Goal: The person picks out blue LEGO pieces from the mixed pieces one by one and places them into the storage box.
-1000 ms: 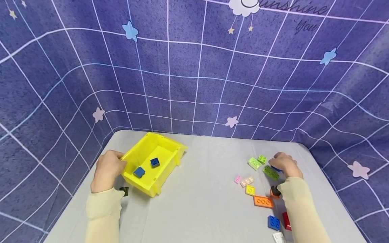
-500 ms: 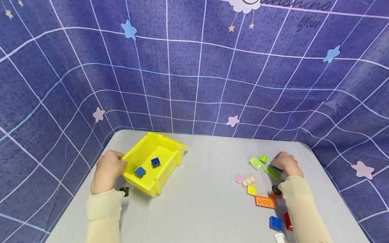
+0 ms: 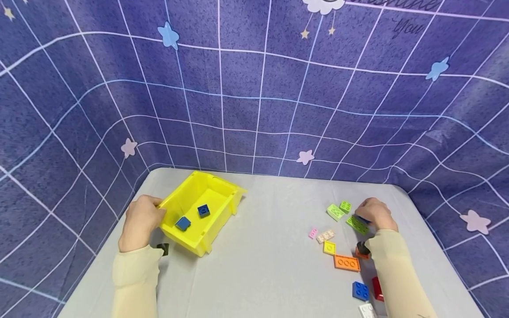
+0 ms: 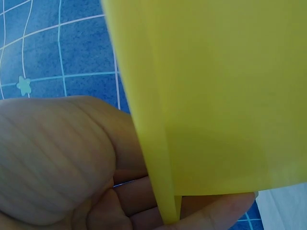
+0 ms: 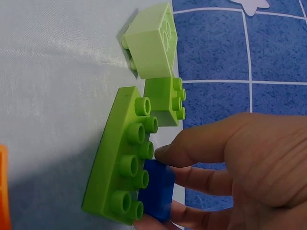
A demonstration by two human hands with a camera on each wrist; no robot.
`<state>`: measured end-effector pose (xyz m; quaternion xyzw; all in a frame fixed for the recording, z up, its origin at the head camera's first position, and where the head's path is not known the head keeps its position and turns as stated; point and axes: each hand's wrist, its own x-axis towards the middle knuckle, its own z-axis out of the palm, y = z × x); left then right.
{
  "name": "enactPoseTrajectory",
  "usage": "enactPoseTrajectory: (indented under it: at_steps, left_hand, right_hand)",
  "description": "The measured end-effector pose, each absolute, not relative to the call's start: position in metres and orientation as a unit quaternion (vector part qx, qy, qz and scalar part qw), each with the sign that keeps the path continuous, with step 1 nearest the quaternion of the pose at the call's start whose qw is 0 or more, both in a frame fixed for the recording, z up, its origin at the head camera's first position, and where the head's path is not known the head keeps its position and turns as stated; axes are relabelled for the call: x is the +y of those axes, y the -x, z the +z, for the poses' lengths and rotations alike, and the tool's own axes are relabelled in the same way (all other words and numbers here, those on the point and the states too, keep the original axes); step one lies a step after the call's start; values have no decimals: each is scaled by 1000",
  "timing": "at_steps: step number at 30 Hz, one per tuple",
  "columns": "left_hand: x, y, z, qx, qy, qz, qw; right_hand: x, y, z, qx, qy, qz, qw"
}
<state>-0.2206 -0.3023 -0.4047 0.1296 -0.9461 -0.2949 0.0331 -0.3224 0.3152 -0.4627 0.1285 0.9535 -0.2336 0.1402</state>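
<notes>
Blue brick [image 5: 157, 194], right side, pinched by the right hand [image 3: 375, 213], thumb and curled fingers closed to its width, just right of the long green brick [image 5: 109, 160] and roughly parallel. Yellow bin [image 3: 218, 229], well to the left, left edge gripped by the left hand [image 3: 141, 223]. Right wrist view shows the pinch, largely hidden in the head view, which alone shows two bricks [image 3: 183, 223] inside the bin

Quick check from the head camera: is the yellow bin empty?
No, two blue bricks lie inside the yellow bin in the head view.
</notes>
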Motion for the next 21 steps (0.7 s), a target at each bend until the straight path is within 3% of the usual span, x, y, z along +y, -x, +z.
enactPoseTrajectory:
  at_steps: [8, 21]
  left_hand:
    - [-303, 221, -405, -945, -128, -299, 36]
    - [-304, 222, -404, -946, -123, -297, 38]
  right_hand:
    - [314, 321, -450, 958, -116, -243, 98]
    - [283, 310, -393, 968, -32, -246, -40]
